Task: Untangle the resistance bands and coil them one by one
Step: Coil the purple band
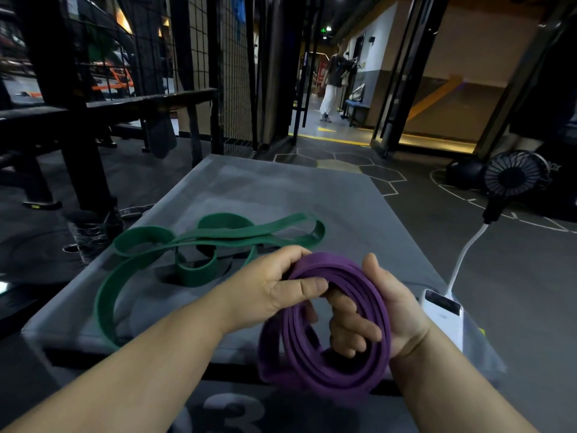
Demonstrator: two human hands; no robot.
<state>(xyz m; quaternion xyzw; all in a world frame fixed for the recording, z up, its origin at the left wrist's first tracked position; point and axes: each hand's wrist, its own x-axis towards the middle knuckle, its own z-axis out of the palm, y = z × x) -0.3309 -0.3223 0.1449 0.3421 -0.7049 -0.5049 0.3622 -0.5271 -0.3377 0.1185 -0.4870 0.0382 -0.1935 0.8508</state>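
1. The right hand [384, 314] is clamped on the purple band [327, 373]. Its fingers curl through the middle of the coil and its palm backs the outer edge.
2. The left hand [274, 289] pinches the top of the same coil, with the thumb laid across the strands and the fingers wrapped over from behind.
3. The purple band hangs between the two hands as several stacked rings. Its lower part droops below the grip, in front of the near edge of the grey box [281, 189].
4. Progress, as I judge it: the purple band is free of the other one and nearly or fully coiled, but not yet set down.
5. What remains is the green band [218, 237]. It lies beyond the grip and to its left on the box top, uncoiled, its loose loops crossing one another and touching neither hand.
6. Just to the right of the grip lies a white power bank [443, 310].
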